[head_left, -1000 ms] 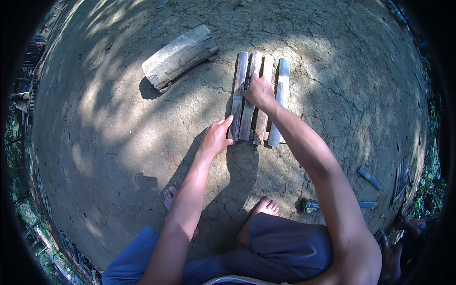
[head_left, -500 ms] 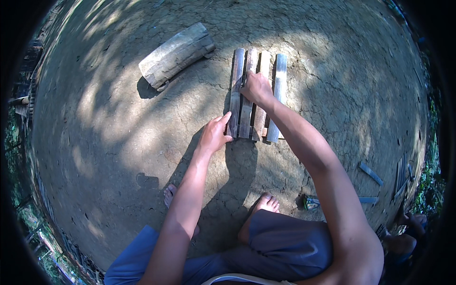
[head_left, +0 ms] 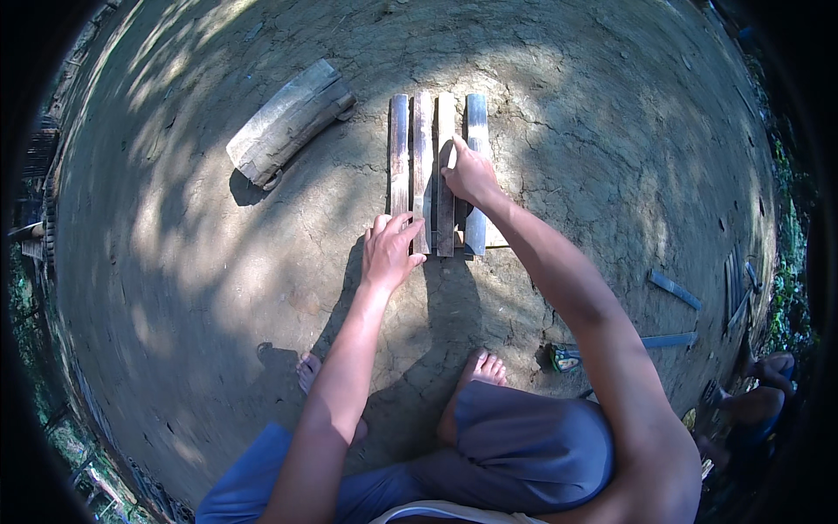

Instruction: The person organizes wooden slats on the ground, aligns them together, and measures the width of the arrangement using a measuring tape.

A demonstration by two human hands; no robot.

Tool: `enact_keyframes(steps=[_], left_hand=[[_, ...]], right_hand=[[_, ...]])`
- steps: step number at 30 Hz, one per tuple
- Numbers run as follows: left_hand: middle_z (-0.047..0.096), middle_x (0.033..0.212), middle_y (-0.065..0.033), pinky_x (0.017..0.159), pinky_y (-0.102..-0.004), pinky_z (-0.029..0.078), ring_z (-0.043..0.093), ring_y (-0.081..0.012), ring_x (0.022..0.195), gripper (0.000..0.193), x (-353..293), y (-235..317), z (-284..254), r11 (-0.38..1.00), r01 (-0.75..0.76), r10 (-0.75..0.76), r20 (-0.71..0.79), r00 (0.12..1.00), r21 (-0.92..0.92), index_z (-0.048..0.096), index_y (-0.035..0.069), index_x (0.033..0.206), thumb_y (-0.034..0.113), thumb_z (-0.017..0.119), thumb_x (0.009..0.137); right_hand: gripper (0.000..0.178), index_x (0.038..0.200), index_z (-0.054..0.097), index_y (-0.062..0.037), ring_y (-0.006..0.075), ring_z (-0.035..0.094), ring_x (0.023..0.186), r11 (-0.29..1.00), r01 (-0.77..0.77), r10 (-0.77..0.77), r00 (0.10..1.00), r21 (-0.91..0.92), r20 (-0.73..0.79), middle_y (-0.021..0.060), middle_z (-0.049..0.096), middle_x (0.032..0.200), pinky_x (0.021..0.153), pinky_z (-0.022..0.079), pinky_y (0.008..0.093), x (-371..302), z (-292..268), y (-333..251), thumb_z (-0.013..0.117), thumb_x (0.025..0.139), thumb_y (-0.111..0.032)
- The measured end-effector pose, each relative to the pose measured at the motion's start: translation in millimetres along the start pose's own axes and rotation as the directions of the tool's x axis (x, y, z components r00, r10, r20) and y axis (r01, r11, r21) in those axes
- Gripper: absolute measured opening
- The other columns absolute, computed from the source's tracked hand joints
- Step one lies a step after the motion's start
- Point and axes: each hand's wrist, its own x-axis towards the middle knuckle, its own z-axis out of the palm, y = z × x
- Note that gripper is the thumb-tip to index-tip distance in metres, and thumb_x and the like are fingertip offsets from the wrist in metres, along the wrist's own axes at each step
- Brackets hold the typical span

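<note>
Several split bamboo slats lie side by side on the ground, with narrow gaps between them. My left hand (head_left: 390, 249) rests at the near ends of the leftmost slat (head_left: 400, 148) and the second slat (head_left: 422, 157), its fingers apart and its thumb by the second slat's end. Over the third slat (head_left: 446, 223) my right hand (head_left: 471, 173) is closed, thumb and fingers at that slat's sides. Just right of it lies the bluish rightmost slat (head_left: 476, 218). Under the near ends a bit of crosspiece (head_left: 496, 237) shows; the slats hide most of it.
A thick split log (head_left: 288, 122) lies beyond the slats to the left. By my right forearm is a handsaw (head_left: 668, 341) with a green handle. A loose strip (head_left: 675, 289) and several thin strips (head_left: 735, 279) lie farther right. Another person's limbs (head_left: 755, 406) show at the right edge.
My right hand has shifted from the second slat to the third. My left hand has moved from the leftmost slat's outer edge over the near ends. The whole view has turned slightly.
</note>
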Motion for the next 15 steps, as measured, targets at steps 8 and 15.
enact_keyframes(steps=[8, 15], left_hand=[[0.061, 0.137, -0.0042, 0.105, -0.0423, 0.043, 0.053, -0.026, 0.125, 0.068, 3.0, 3.1, -3.2, 1.0, -0.008, 0.008, 0.042, 0.999, 0.003, 0.069, 0.015, 0.129, 0.022, 0.093, 0.065], [0.06, 0.138, -0.0061, 0.11, -0.0408, 0.043, 0.052, -0.0289, 0.127, 0.069, 4.3, 11.2, -2.6, 1.0, 0.011, -0.009, 0.062, 0.998, -0.026, 0.068, 0.011, 0.131, 0.019, 0.091, 0.066]], right_hand=[[0.06, 0.14, 0.058, -0.0082, 0.0382, 0.064, 0.116, 0.998, -0.043, 0.043, 0.999, 0.04, 0.008, 0.0238, 0.066, 0.123, 0.099, 0.051, 0.0443, 15.3, 5.2, 12.6, 0.076, 0.084, -0.021], [0.048, 0.131, 0.063, -0.0059, 0.0404, 0.069, 0.102, 0.999, 0.041, -0.041, 0.999, 0.002, 0.014, 0.0246, 0.07, 0.108, 0.088, 0.056, 0.0463, 9.9, -14.2, 10.5, 0.071, 0.085, -0.015]])
